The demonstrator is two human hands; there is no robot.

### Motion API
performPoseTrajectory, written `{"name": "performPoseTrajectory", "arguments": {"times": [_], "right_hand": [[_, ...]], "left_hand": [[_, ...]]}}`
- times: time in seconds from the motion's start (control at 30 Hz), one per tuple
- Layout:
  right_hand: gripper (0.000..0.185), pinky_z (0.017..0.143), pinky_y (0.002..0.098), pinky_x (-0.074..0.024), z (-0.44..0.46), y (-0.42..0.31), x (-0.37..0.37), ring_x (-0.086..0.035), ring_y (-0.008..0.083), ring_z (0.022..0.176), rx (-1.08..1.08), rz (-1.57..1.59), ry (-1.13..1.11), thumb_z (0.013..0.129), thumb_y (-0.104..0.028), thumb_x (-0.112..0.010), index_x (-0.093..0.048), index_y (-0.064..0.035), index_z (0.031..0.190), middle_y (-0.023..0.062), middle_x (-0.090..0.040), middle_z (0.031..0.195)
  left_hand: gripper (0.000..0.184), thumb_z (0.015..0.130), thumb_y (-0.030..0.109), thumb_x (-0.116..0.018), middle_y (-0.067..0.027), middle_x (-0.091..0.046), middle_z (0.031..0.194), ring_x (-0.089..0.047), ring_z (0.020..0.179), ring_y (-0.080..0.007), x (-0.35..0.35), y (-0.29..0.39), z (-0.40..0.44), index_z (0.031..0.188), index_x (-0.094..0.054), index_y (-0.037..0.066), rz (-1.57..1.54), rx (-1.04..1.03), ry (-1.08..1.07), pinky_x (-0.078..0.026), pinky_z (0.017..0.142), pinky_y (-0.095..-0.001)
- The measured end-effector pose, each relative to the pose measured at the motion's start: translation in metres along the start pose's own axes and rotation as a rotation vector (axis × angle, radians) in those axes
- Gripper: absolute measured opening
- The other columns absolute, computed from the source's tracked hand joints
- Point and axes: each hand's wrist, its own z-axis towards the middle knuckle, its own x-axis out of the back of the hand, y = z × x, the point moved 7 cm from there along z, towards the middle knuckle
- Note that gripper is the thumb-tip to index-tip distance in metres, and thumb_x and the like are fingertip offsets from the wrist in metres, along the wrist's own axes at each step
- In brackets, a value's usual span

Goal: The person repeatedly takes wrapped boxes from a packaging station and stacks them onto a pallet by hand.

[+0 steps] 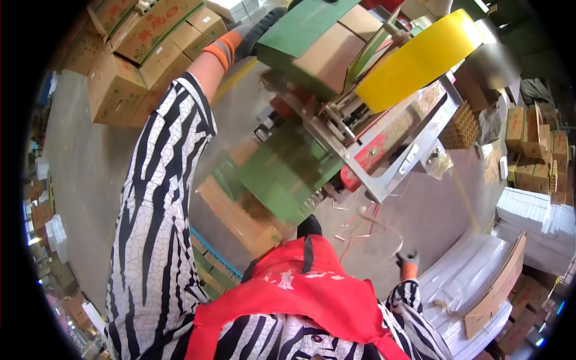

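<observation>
Positions taken from the centre of the head view. The left hand (259,35), dark-gloved with an orange cuff, is at the left edge of the green-and-brown carton (312,45) at 12 o'clock; whether its fingers grip cannot be told. The right hand (408,261), similarly gloved, is at 4 o'clock, fingers spread, holding nothing visible, near the white wrapped bundles (465,270).

The carton's right side lies close against the metal machine frame (393,153) and the yellow tape roll (420,63), between 1 and 2 o'clock. Below it, near the centre, is a green panel (288,171); a brown carton (240,216) lies at 8 o'clock. Open grey floor (90,180) runs along 9 o'clock, between the left sleeve (156,198) and the clutter at the rim; another open stretch lies at 3 to 4 o'clock, between frame and bundles. Stacked cartons (150,66) bound the space between 10 and 11 o'clock.

The green-and-brown carton is cut off at the top edge. The green panel is blurred, its outline uncertain. A grey round object (493,66) at 2 o'clock is too blurred to identify. The stacked cartons bear red characters and white labels, not legible. White lettering on the red apron (288,294), at 6 o'clock, is folded and unreadable.
</observation>
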Motion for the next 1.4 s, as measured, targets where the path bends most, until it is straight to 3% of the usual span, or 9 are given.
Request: {"name": "performPoseTrajectory", "arguments": {"times": [0.17, 0.2, 0.43, 0.6, 0.67, 0.97, 1.1, 1.13, 1.4], "right_hand": [[0.063, 0.056, 0.0386, -0.0527, -0.032, -0.037, 0.069, -0.062, 0.0253, 0.069, -0.175, -0.296, 0.086, 0.079, -0.033, -0.069, -0.043, -0.0122, 0.132, 0.0157, -0.062, 0.103], [0.053, 0.050, 0.0323, -0.0501, 0.025, 0.004, 0.065, -0.059, 0.0198, 0.060, 0.427, -0.622, 0.249, 0.083, -0.029, -0.066, -0.047, -0.0109, 0.129, 0.0097, -0.063, 0.090], [0.054, 0.083, 0.0349, -0.0508, -0.229, -0.189, -0.197, -0.057, 0.0210, 0.105, 0.249, 0.379, -0.845, 0.092, -0.021, -0.056, -0.034, -0.0093, 0.140, 0.0113, -0.052, 0.127], [0.052, 0.085, 0.0368, -0.0467, -0.291, -0.233, -0.302, -0.053, 0.0215, 0.105, 0.130, 0.542, -0.783, 0.088, -0.034, -0.060, -0.043, -0.0092, 0.131, 0.0075, -0.054, 0.119], [0.054, 0.083, 0.0337, -0.0467, -0.296, -0.234, -0.312, -0.054, 0.0211, 0.101, 0.668, 0.282, -0.449, 0.086, -0.031, -0.064, -0.044, -0.0015, 0.128, 0.0100, -0.056, 0.115], [0.048, 0.088, 0.0337, -0.0441, -0.398, -0.131, -0.322, -0.051, 0.0247, 0.103, 0.313, 0.413, -0.978, 0.082, -0.023, -0.066, -0.048, -0.0030, 0.121, 0.0111, -0.053, 0.116], [0.048, 0.097, 0.0403, -0.0395, -0.335, -0.122, -0.310, -0.047, 0.0328, 0.115, -0.046, 0.485, -1.116, 0.088, -0.036, -0.055, -0.046, -0.0111, 0.129, 0.0136, -0.045, 0.131], [0.049, 0.100, 0.0420, -0.0384, -0.317, -0.122, -0.297, -0.046, 0.0349, 0.118, -0.064, 0.498, -1.058, 0.090, -0.039, -0.052, -0.045, -0.0131, 0.131, 0.0142, -0.043, 0.135], [0.056, 0.102, 0.0427, -0.0390, -0.297, -0.192, -0.255, -0.041, 0.0280, 0.125, 0.196, 0.313, -1.017, 0.094, -0.037, -0.048, -0.031, -0.0099, 0.140, 0.0089, -0.040, 0.138]], "left_hand": [[0.060, 0.091, 0.051, -0.047, 0.0011, -0.048, 0.133, -0.046, 0.118, -0.0146, 0.020, -0.028, -0.049, 0.139, -0.039, 0.016, -0.273, 0.140, 0.188, -0.039, 0.097, -0.0337], [0.059, 0.092, 0.051, -0.046, 0.0007, -0.048, 0.134, -0.046, 0.120, -0.0157, 0.021, -0.037, -0.070, 0.139, -0.039, 0.016, -0.385, 0.112, 0.243, -0.038, 0.099, -0.0353], [0.064, 0.088, 0.030, -0.062, -0.0174, -0.041, 0.139, -0.040, 0.128, -0.0252, 0.009, -0.225, -0.222, 0.136, -0.036, -0.003, 0.051, 0.068, 0.360, -0.034, 0.104, -0.0355], [0.076, 0.072, 0.025, -0.078, -0.0173, -0.054, 0.125, -0.053, 0.112, -0.0225, -0.048, -0.221, -0.274, 0.131, -0.041, -0.005, 0.012, 0.243, 0.186, -0.043, 0.096, -0.0326], [0.072, 0.068, 0.016, -0.081, -0.0128, -0.057, 0.118, -0.056, 0.104, -0.0203, -0.045, -0.237, -0.289, 0.127, -0.045, -0.003, 0.039, 0.057, 0.323, -0.046, 0.090, -0.0306], [0.062, 0.075, 0.003, -0.071, -0.0104, -0.055, 0.121, -0.056, 0.103, -0.0211, 0.021, -0.247, -0.439, 0.131, -0.043, 0.004, -0.410, 0.036, 0.680, -0.052, 0.079, -0.0391], [0.110, 0.055, 0.063, -0.078, -0.0208, -0.046, 0.131, -0.047, 0.116, -0.0284, -0.014, -0.340, -0.469, 0.131, -0.037, -0.005, -0.100, 0.566, 0.746, -0.038, 0.101, -0.0418], [0.116, 0.054, 0.062, -0.079, -0.0239, -0.041, 0.134, -0.041, 0.124, -0.0312, -0.034, -0.333, -0.465, 0.135, -0.030, -0.005, -0.396, 0.255, 0.853, -0.034, 0.105, -0.0405], [0.106, 0.053, 0.054, -0.083, -0.0228, -0.053, 0.121, -0.052, 0.114, -0.0327, -0.045, -0.290, -0.480, 0.129, -0.040, -0.006, -0.580, 0.593, 0.687, -0.043, 0.096, -0.0406]]}}
